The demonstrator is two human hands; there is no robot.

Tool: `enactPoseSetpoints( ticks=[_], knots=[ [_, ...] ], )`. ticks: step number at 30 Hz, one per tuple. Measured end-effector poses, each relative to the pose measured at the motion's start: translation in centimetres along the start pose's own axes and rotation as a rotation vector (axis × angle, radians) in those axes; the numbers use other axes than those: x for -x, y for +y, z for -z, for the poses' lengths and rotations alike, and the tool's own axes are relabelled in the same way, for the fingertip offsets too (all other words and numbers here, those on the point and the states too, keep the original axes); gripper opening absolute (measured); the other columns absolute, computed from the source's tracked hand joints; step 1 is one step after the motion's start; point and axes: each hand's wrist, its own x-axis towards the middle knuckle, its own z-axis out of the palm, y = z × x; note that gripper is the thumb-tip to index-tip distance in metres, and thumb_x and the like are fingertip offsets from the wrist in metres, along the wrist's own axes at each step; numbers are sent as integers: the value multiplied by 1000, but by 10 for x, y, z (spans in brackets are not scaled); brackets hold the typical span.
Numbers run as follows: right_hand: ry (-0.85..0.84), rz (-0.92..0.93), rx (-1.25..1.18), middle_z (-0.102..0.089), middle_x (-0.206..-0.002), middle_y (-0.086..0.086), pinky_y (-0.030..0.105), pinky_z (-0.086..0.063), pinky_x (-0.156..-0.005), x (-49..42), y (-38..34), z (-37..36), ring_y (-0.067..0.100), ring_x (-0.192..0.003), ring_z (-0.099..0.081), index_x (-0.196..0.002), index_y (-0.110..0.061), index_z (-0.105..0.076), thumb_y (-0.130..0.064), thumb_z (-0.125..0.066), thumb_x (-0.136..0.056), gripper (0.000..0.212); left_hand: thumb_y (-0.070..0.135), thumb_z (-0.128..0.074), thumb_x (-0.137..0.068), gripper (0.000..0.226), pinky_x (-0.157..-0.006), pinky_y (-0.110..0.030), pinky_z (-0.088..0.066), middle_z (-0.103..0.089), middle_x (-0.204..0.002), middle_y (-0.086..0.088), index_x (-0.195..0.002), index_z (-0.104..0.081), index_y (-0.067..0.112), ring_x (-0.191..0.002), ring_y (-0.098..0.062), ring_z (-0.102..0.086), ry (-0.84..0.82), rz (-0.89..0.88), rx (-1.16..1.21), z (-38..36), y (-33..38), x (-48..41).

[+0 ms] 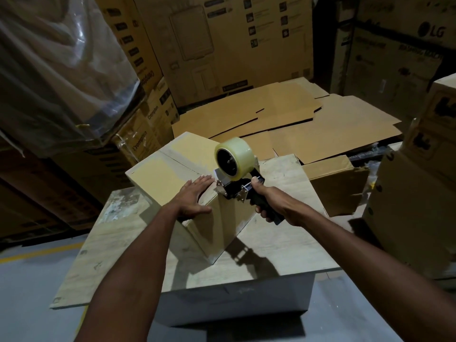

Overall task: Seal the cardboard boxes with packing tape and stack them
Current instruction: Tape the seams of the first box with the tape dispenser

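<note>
wrapped stack (61,70): far to the left of the cardboard box (158,178) and higher than it, cartons under clear plastic film.
printed cartons (150,112): behind the box on its left, brown and stacked, with "Crompton" printed on their sides.
floor (29,280): grey, below and left of the box, crossed by a yellow line.
counter (118,243): directly under the box, a pale, scuffed board on a grey base.
cardboard box: plain brown with its flaps closed. It stands on the counter with one corner turned towards you. A paler, glossy band runs along its top seam to the edge where the dispenser sits.
your left hand (195,196): flat on the near part of the box top, fingers straight and pressed together, thumb spread out along the near edge.
tape dispenser (234,191): black with metal plates. Its front end touches the box's top right edge, just beside your left fingertips.
tape roll (234,157): clear, mounted upright on the dispenser, above the box's right edge.
your right hand (265,202): just right of the box, fingers curled tight round the dispenser's black handle.
flat cardboard sheets (320,124): behind the box and to its right, unfolded and overlapping in a low pile.
creased carton (338,186): right of the box, beyond the counter's far edge.
tall cartons (407,206): far right of the box, stacked. Another behind them bears "LG".
</note>
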Motion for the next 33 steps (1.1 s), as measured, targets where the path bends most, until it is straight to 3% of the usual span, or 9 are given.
enactPoseSetpoints(
  ticks=[8, 18, 22, 30, 33],
  knots=[
    [110, 16, 136, -57, -67, 0, 21, -32, -46, 21, 29, 8, 13, -51, -45, -85, -12, -64, -81, -37, -93, 75, 72, -56, -72, 110, -125, -45, 4, 2, -170, 15, -163, -6, 36, -154, -4, 7, -27, 16, -17, -2, -3, -3],
    [120, 60, 182, -63, -74, 6, 27, -38, -49, 13, 48, 7, 20, -58, -50, -104, 5, -65, -80, -36, -94, 91, 76, -53, -70, 113, -125, -46, 5, 5, -170, 11, -163, -5, 34, -154, -5, 10, -28, 28, -11, -1, 2, -1],
    [129, 72, 212, -64, -76, 6, 23, -36, -43, 4, 52, -5, 19, -57, -51, -106, 5, -65, -79, -34, -95, 91, 78, -50, -67, 119, -127, -45, 4, 7, -170, 7, -163, 0, 29, -153, -6, 11, -23, 55, -31, -1, 6, 1],
    [124, 54, 163, -62, -73, 6, 22, -35, -42, -16, 59, -10, 17, -53, -49, -105, 4, -65, -77, -32, -97, 88, 87, -50, -52, 134, -125, -49, 0, -4, -171, 2, -163, -10, 24, -158, -17, 0, 22, 131, 24, -8, 8, -10],
    [97, -15, 40, -57, -72, 8, 24, -33, -45, -21, 59, -17, 18, -52, -47, -95, 1, -63, -82, -29, -94, 89, 87, -50, -49, 137, -125, -49, -1, -4, -171, 1, -163, -11, 21, -158, -19, -1, 25, 141, 26, -9, 8, -13]
  ],
)
